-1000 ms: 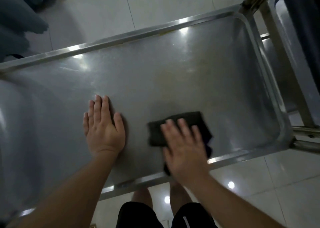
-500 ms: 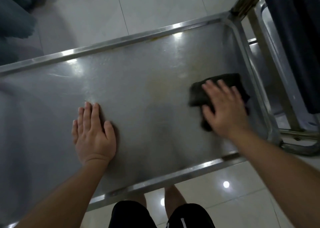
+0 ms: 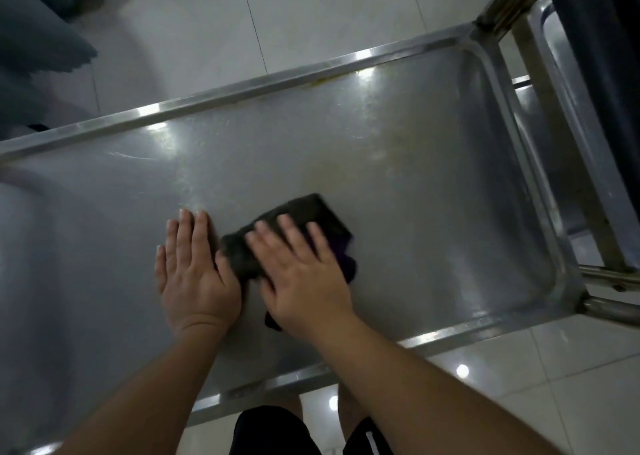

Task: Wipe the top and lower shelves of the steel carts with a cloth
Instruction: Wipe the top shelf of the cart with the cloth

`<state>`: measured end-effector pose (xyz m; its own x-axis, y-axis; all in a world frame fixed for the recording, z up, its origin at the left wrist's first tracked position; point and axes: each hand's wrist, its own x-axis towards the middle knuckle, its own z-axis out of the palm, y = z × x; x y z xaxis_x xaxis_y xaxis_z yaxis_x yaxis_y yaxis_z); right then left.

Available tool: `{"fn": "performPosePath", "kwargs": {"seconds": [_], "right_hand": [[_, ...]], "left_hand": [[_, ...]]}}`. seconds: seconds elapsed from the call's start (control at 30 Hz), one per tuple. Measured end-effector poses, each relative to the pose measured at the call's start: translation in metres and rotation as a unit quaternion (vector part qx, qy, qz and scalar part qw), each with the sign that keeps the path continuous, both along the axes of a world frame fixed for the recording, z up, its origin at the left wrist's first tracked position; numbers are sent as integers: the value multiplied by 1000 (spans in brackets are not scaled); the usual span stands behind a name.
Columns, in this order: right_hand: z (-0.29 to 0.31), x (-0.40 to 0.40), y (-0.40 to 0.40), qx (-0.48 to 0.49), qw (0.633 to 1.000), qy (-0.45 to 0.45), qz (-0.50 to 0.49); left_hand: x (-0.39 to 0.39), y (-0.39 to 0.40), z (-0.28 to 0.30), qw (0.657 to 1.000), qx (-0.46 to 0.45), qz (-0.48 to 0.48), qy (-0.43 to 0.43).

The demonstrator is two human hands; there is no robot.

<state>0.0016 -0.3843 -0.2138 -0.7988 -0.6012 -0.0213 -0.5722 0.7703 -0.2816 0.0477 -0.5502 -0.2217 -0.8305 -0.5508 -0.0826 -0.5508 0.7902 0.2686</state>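
The steel cart's top shelf (image 3: 398, 164) fills the view, a shallow tray with a raised rim. A dark folded cloth (image 3: 311, 217) lies on it near the middle. My right hand (image 3: 301, 274) presses flat on the cloth with straight fingers. My left hand (image 3: 194, 274) rests flat on the bare steel just left of the cloth, its thumb side almost touching the cloth's edge. The near part of the cloth is hidden under my right palm.
The cart's tubular handle frame (image 3: 512, 1) rises at the right end, with a second steel cart (image 3: 568, 143) and a dark item (image 3: 602, 74) beside it. White floor tiles (image 3: 311, 15) surround the cart. Bluish fabric (image 3: 38, 39) hangs at upper left.
My right hand slid the cloth from the shelf's right end back leftward to the middle, close to my left hand. My left hand stayed flat on the steel.
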Motion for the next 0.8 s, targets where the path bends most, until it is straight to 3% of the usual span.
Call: {"fn": "performPosePath", "kwargs": {"seconds": [0.1,0.2,0.3,0.43,0.53,0.6,0.7,0.8], "right_hand": [[-3,-29,9,11,990,12,138],[-3,-88,47,3,991,20,133],[-2,-158,106,23,999,8,-40],[3,-220,180,51,955,12,-293],[3,-224,155,47,901,-2,-432],[3,-209,108,23,880,-7,-474],[4,-163,31,-13,916,0,-402],[4,-118,-42,-28,981,-15,-193]], "left_hand": [[0,1,-1,1000,1,4,0],[1,0,0,1000,-5,-9,-8],[0,0,0,1000,-6,-9,-10],[-1,1,-2,1000,-7,-9,-3],[1,-1,-3,1000,-10,-13,-9],[2,-2,-4,1000,-12,-14,-14],[2,-2,-6,1000,-16,-16,-13],[2,-2,-6,1000,-15,-13,-11]]}}
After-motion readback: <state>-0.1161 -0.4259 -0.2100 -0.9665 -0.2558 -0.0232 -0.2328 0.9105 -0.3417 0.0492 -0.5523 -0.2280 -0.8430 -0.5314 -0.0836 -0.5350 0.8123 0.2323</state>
